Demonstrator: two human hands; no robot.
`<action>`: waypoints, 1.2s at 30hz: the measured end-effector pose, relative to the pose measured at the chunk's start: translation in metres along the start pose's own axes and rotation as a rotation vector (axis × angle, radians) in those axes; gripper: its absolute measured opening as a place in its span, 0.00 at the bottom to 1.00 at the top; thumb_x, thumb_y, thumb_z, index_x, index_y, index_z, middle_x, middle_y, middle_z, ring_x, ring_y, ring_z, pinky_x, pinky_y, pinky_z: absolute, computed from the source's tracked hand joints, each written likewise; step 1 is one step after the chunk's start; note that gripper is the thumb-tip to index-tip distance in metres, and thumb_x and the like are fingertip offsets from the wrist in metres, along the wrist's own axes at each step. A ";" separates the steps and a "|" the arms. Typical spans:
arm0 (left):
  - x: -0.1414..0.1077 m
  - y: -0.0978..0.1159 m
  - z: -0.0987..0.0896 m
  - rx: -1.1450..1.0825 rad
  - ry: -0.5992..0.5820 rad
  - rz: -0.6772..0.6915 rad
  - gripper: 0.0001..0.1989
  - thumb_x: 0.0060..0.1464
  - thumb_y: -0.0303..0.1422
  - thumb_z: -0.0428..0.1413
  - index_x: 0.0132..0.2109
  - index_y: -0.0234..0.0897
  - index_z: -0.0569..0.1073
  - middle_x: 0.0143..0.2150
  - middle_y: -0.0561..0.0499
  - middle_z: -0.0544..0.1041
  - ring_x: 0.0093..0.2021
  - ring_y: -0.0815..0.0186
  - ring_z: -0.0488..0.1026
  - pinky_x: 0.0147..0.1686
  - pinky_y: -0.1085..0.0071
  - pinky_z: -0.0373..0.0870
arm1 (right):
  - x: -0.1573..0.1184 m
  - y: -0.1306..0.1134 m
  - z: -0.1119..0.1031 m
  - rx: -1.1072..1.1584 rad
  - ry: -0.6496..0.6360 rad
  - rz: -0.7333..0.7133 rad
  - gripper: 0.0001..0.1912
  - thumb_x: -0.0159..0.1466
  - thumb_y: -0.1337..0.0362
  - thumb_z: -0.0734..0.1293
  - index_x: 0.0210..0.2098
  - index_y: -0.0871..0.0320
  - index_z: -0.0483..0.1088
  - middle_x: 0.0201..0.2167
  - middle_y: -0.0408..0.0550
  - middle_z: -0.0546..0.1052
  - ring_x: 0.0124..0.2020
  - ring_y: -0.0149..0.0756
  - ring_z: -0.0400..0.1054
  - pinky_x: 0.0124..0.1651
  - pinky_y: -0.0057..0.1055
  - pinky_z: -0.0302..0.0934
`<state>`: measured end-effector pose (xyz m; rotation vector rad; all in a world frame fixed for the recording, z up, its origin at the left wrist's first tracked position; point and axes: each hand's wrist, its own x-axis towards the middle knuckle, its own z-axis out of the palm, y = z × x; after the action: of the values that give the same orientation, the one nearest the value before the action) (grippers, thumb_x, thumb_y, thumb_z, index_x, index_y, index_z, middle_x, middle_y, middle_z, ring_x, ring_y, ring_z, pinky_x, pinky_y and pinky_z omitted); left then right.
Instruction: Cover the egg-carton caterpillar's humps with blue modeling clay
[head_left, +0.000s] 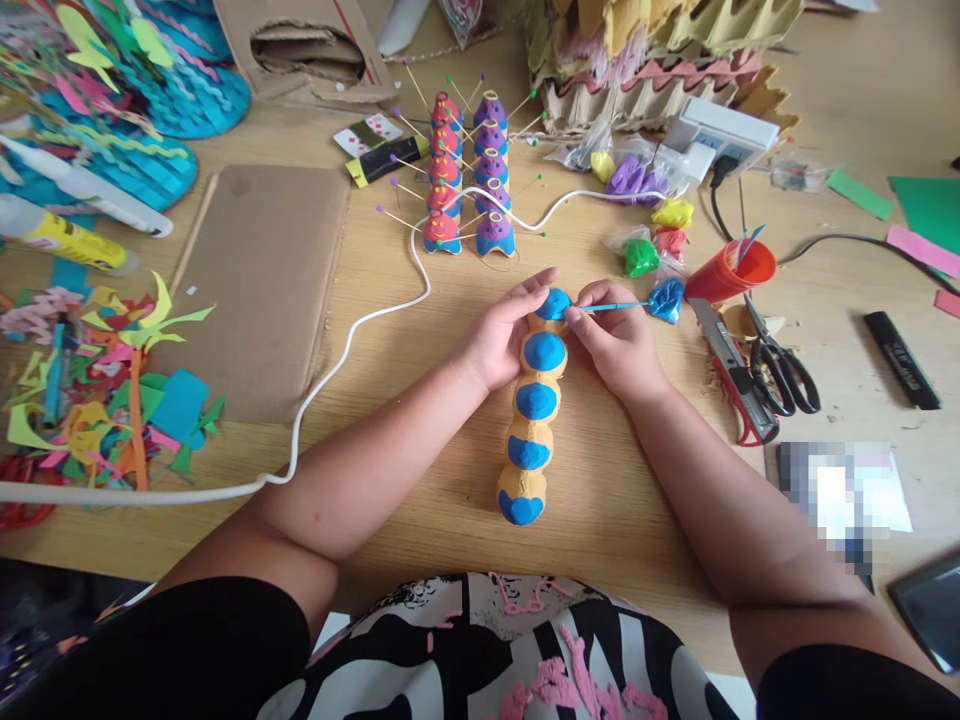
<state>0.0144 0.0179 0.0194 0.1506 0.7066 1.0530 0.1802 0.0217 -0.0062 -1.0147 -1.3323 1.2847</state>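
An orange strip of egg-carton cups (pixel 550 430) with blue clay on each bump lies lengthwise before me. My left hand (pixel 511 330) is wrapped round its far end, thumb by the top blue cap. In my right hand (pixel 616 338) a thin blue stick (pixel 619 306) is pinched between thumb and finger, its left end close to the top cap; whether it touches the clay cannot be told. Beyond my hands stand two finished-looking strips, one with red faces (pixel 442 228) and one with purple faces (pixel 495 232), with thin pins sticking out.
A white cable (pixel 352 335) winds across the table. Cardboard (pixel 262 290) and paper scraps (pixel 112 400) lie left. Right are clay bags (pixel 640 257), a red cup (pixel 731 272), a cutter (pixel 739 375), scissors (pixel 784 370) and a power strip (pixel 724 130).
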 end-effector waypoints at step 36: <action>-0.001 0.000 -0.001 0.055 -0.050 -0.017 0.18 0.73 0.25 0.54 0.64 0.39 0.77 0.31 0.57 0.82 0.29 0.73 0.81 0.35 0.78 0.72 | 0.007 0.009 -0.006 0.153 0.025 0.015 0.31 0.51 0.39 0.87 0.32 0.52 0.72 0.29 0.38 0.71 0.32 0.30 0.63 0.35 0.29 0.59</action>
<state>0.0138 0.0167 0.0188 0.2168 0.6911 1.0106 0.1849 0.0300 -0.0151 -0.9333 -1.1904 1.3588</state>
